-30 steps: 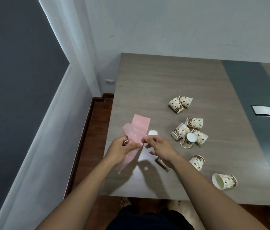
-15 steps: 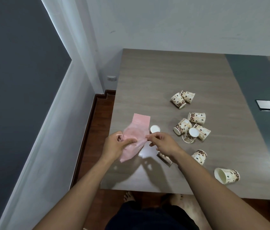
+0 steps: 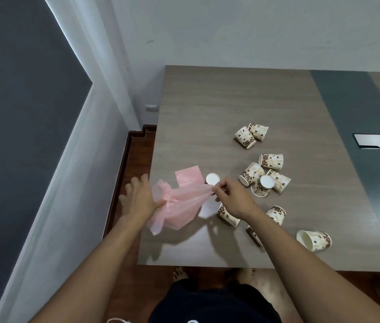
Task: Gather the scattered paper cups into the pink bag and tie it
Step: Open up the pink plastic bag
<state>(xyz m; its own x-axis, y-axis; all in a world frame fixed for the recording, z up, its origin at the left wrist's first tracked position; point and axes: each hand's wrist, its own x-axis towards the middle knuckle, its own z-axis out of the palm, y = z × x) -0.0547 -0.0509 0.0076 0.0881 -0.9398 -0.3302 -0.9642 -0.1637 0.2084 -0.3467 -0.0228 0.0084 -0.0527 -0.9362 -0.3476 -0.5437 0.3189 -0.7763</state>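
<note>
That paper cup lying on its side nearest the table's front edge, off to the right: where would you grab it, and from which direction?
The tipped cup lies with its open mouth facing left and its base to the right. I'd probably come down from above and pinch across the patterned wall near the middle, since the sides are exposed and nothing crowds it. The right hand is nearer, but it currently pinches the pink bag.

grey wood table (image 3: 219, 108), silver cable hatch (image 3: 379, 141), white wall outlet (image 3: 151, 109)
</note>
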